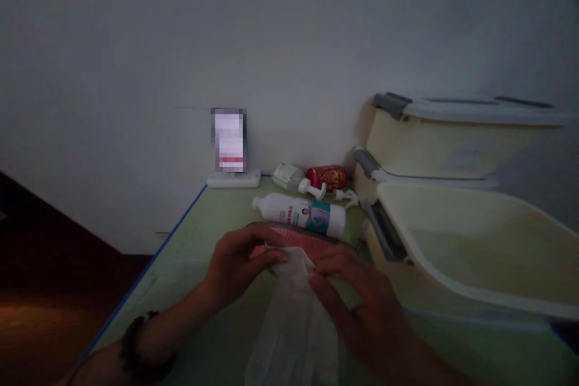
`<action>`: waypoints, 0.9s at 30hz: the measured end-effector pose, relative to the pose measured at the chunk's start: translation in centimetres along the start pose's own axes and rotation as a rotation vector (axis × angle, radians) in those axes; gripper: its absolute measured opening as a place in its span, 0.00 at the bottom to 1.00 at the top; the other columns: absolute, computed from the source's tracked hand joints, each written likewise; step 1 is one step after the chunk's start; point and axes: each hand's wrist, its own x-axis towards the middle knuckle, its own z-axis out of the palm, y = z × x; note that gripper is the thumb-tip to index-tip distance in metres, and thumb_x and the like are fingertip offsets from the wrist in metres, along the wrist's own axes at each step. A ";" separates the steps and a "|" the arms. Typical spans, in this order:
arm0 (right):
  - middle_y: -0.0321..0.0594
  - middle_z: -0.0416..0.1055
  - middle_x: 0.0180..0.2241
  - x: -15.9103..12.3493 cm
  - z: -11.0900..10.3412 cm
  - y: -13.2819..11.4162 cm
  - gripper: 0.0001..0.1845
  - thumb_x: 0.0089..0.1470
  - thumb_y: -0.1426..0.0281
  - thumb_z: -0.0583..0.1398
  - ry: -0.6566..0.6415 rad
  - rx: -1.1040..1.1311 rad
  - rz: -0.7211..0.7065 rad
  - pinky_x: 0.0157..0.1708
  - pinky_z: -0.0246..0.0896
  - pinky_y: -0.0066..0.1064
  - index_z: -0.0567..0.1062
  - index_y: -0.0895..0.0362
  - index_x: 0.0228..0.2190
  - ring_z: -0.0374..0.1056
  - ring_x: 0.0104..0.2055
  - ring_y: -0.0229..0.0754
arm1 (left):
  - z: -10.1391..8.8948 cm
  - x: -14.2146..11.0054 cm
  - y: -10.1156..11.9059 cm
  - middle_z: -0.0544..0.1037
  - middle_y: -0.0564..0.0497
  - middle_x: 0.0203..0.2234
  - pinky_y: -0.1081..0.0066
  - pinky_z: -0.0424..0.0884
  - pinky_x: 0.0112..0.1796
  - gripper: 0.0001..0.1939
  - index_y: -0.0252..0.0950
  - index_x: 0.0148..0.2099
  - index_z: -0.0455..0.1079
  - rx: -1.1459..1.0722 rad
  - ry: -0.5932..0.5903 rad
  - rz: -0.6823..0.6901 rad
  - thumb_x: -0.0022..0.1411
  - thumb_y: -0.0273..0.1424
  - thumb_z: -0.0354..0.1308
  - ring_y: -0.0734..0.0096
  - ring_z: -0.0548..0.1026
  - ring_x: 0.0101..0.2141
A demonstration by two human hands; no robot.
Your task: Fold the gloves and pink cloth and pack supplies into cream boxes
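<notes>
Phone (pixel 230 140) upright on white stand (pixel 234 180), far edge of table (pixel 194 223). Next, my left hand (pixel 237 265): fingers pinching the rim of the translucent white bag (pixel 294 325), thumb and fingertips nearly closed. Bag hangs between both hands, in front of pink cloth (pixel 298 240) and the white bottle (pixel 301 212) lying down. My right hand (pixel 362 298) pinches the rim's other side, fingers closed on it. Far right, cream bin (pixel 488 235).

The phone screen (pixel 230 140) is pixelated beyond reading.
</notes>
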 end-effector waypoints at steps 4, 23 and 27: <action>0.36 0.69 0.27 2.6 -3.4 -4.1 0.05 0.56 0.69 0.53 -0.067 -0.210 -0.028 0.27 0.59 0.29 0.69 0.53 0.29 0.65 0.28 0.37 | -1.2 2.6 3.9 0.77 0.50 0.24 0.72 0.71 0.30 0.09 0.35 0.31 0.73 0.058 -0.217 0.165 0.44 0.28 0.67 0.70 0.74 0.27; 0.35 0.73 0.29 8.3 -9.3 -5.5 0.07 0.55 0.69 0.55 -0.017 -0.380 0.001 0.30 0.58 0.30 0.73 0.54 0.29 0.67 0.30 0.38 | -2.0 9.5 8.9 0.77 0.55 0.26 0.79 0.67 0.29 0.05 0.37 0.33 0.72 0.538 -0.235 0.288 0.56 0.32 0.56 0.75 0.73 0.27; 0.35 0.73 0.30 8.3 -9.3 -5.3 0.06 0.54 0.71 0.55 0.020 -0.429 -0.036 0.31 0.59 0.30 0.73 0.54 0.30 0.67 0.31 0.39 | -2.2 9.3 8.7 0.77 0.54 0.27 0.79 0.68 0.30 0.05 0.37 0.33 0.72 0.470 -0.273 0.260 0.56 0.31 0.57 0.75 0.74 0.29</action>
